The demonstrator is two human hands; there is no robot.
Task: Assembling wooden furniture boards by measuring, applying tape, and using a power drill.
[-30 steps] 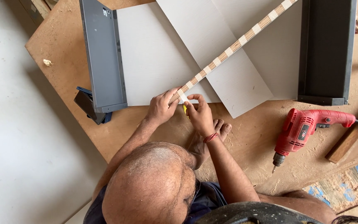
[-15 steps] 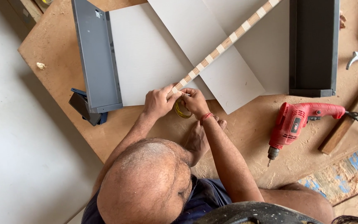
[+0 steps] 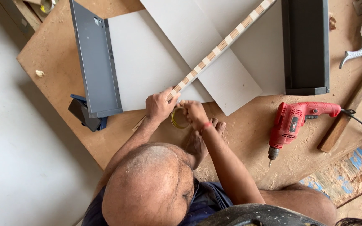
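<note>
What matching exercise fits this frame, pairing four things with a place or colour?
Things:
1. power drill
2. tape roll
3. long strip
4. dark tray

Descriptions:
A. striped tan and white, lying diagonally over the grey panels
B. yellowish ring between the two hands
C. red, lying on the board to the right
D. black, at top right beside the panels

Pairs: 1-C, 2-B, 3-A, 4-D

The person wears a dark navy sleeveless top, leaving both arms bare, and a thin red band around the wrist of the right hand [image 3: 194,112] (the left hand [image 3: 159,105] wears nothing).
</note>
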